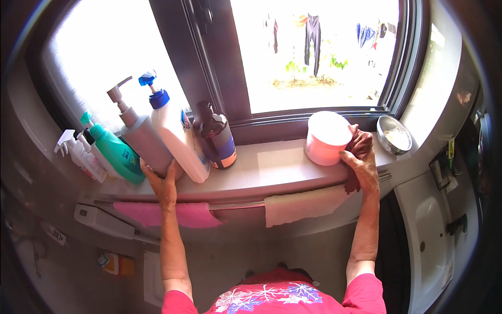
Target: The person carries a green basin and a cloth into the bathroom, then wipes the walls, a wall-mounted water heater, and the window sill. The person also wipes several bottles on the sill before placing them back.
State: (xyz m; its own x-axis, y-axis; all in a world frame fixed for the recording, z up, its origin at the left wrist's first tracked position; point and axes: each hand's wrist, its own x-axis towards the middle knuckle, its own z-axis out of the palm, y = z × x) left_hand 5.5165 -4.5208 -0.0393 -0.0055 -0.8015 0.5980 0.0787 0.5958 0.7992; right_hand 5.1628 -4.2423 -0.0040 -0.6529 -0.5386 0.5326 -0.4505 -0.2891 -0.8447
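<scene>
My left hand (163,184) is wrapped round the lower part of a grey pump bottle (145,137) on the window ledge. Right beside that bottle stands a white pump bottle (178,138) with a blue pump, and a green pump bottle (123,156) is on its other side. My right hand (365,161) grips a bunched brown cloth (361,142), part of which hangs over the ledge's front edge. Its thumb rests against a pink tub (327,149) with a pale top, which stands upright on the ledge.
A dark bottle (222,144) stands beside the white one; a white spray bottle (83,156) is at the far left. At the right end sits a metal bowl (393,135). Below the ledge (272,167), a pink towel (167,213) and a cream towel (303,205) hang on a rail.
</scene>
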